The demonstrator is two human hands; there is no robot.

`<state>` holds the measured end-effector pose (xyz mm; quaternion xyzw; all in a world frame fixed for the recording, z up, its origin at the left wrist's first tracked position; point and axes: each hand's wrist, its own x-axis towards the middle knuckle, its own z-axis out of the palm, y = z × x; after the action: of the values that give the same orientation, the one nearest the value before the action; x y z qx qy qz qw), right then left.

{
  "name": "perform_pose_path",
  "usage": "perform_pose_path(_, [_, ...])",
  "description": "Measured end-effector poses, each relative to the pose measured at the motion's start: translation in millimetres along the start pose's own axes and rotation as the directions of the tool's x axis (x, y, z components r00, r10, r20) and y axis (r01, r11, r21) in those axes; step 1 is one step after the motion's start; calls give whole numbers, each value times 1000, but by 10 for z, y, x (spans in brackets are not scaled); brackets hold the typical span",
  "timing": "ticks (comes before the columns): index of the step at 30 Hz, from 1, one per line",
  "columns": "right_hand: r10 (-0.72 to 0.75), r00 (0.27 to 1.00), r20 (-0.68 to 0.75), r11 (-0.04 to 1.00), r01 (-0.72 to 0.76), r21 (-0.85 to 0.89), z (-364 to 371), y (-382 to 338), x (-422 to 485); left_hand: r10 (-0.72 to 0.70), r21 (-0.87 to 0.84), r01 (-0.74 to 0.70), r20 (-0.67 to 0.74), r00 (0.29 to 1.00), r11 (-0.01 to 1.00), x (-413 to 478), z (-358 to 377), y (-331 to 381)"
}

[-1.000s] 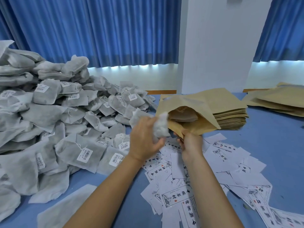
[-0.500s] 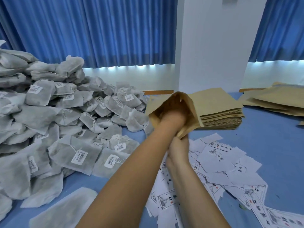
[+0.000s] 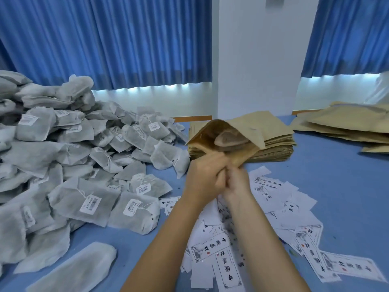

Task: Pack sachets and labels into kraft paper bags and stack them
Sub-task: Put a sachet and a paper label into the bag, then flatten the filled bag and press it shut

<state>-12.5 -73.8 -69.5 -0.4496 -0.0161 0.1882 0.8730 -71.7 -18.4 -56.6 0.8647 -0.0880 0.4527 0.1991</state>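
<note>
An open kraft paper bag [image 3: 249, 128] is held up over the table with its mouth towards me. Inside it lies a grey sachet [image 3: 230, 140]. My left hand [image 3: 205, 175] and my right hand [image 3: 237, 182] sit side by side at the bag's near lower edge, both with curled fingers pinching the paper. A big pile of grey sachets [image 3: 84, 148] with barcode tags fills the left. Printed white labels [image 3: 273, 199] lie scattered under and right of my forearms.
Behind the held bag is a flat stack of kraft bags [image 3: 277, 144]. Another heap of kraft bags [image 3: 347, 125] lies at the far right. The blue table [image 3: 341, 182] ends at a white pillar [image 3: 252, 60] and blue curtains [image 3: 126, 39].
My left hand carried a sachet into the bag, left it inside and drew back to the bag's near edge beside my right hand.
</note>
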Motion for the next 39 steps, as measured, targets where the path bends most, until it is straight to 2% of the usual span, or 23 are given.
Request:
perform_pose_path(1, [7, 1000, -9, 1000, -7, 3, -44, -73, 25, -62, -29, 63, 10, 998, 998, -67, 6, -28])
perform_pose_path(2, [4, 1000, -11, 1000, -4, -17, -90, -155, 42, -157, -17, 160, 110, 981, 987, -86, 5, -66])
perform_pose_path(3, [-5, 1000, -17, 998, 4, -66, -140, -234, 86, -285, 30, 289, 284, 915, 957, -120, 22, -84])
perform_pose_path(4, [-19, 1000, -14, 994, 17, -109, -220, -306, 136, -432, 147, 416, 484, 760, 897, -162, 57, -108])
perform_pose_path(6, [-25, 999, 30, 976, 31, -214, -396, -330, 170, -656, 480, 457, 631, 414, 749, -254, 174, -145])
perform_pose_path(7, [-17, 999, 49, 967, 28, -255, -478, -312, 183, -709, 563, 440, 622, 332, 700, -275, 196, -153])
perform_pose_path(8, [-6, 998, 57, 958, 22, -285, -544, -293, 189, -736, 603, 426, 594, 326, 675, -276, 212, -156])
perform_pose_path(10, [11, 998, 54, 964, 4, -266, -609, -269, 211, -755, 595, 467, 554, 351, 654, -267, 221, -177])
perform_pose_path(13, [5, 998, 63, 978, 8, -209, -582, -234, 221, -739, 469, 592, 558, 377, 656, -284, 224, -209])
perform_pose_path(15, [24, 997, 68, 990, -14, -139, -560, -209, 206, -718, 355, 650, 526, 456, 672, -296, 209, -195])
perform_pose_path(16, [33, 997, 64, 993, -25, -116, -561, -204, 199, -723, 315, 669, 468, 508, 673, -298, 189, -204])
perform_pose_path(19, [18, 1000, 21, 995, -16, -99, -582, -204, 182, -768, 226, 737, 263, 583, 637, -297, 149, -267])
perform_pose_path(21, [21, 1000, 3, 993, -20, -113, -592, -203, 168, -739, 192, 713, 191, 647, 674, -286, 122, -239])
perform_pose_path(23, [32, 999, -14, 991, -33, -132, -598, -191, 159, -698, 210, 665, 219, 682, 716, -294, 126, -196])
perform_pose_path(25, [46, 998, -31, 990, -50, -130, -597, -190, 158, -626, 314, 550, 243, 741, 774, -265, 114, -113])
perform_pose_path(27, [55, 998, -44, 992, -60, -113, -594, -195, 167, -534, 496, 389, 191, 823, 776, -235, 84, -52])
perform_pose_path(29, [62, 996, -56, 992, -68, -110, -601, -200, 174, -446, 561, 324, 90, 891, 761, -193, 1, 14])
perform_pose_path(31, [64, 996, -64, 990, -71, -121, -607, -205, 175, -241, 438, 190, 63, 969, 879, -154, -107, 85])
perform_pose_path(32, [64, 996, -66, 990, -72, -125, -606, -199, 177, -62, 344, 31, 80, 995, 938, -147, -119, 118])
perform_pose_path(34, [67, 996, -64, 991, -74, -113, -598, -186, 173, 255, 238, -268, 85, 963, 934, -109, -50, 179])
perform_pose_path(35, [66, 996, -52, 992, -71, -100, -590, -181, 173, 293, 230, -306, 89, 952, 924, -42, 7, 192])
perform_pose_path(37, [56, 998, -24, 994, -58, -90, -573, -174, 164, 195, 310, -232, 144, 970, 922, 131, 179, 222])
perform_pose_path(39, [45, 999, -24, 996, -47, -74, -559, -176, 142, -77, 446, -86, 335, 939, 891, 315, 423, 158])
